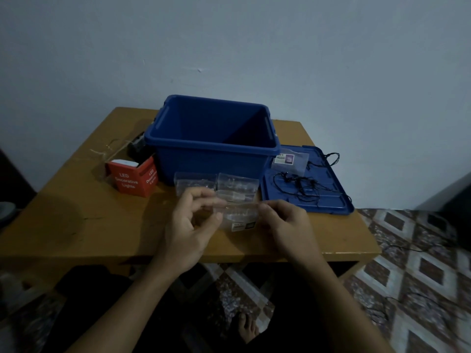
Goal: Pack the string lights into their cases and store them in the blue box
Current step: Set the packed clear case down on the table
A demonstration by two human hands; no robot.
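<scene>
Blue storage box (211,159), with matching blue lid (339,200) at its 3 o'clock and white-lettered red carton (132,180) at 9 o'clock, on mustard table (76,220); black string lights (303,186), clear case (240,216), brown-and-cream diamond-patterned floor (413,266)

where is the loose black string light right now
In the head view, the black string light lies tangled on the blue lid, right of the blue box.

A: What do the hands hold?
B: The left hand (190,225) and right hand (285,224) pinch opposite ends of a clear case (238,217) above the wooden table (76,212).
A: And behind them?
B: Spare cases (216,183) lie in front of the open blue box (204,159). A red carton (135,179) stands on its left. Black string lights (303,186) lie tangled on the blue lid (331,174) to its right.
</scene>
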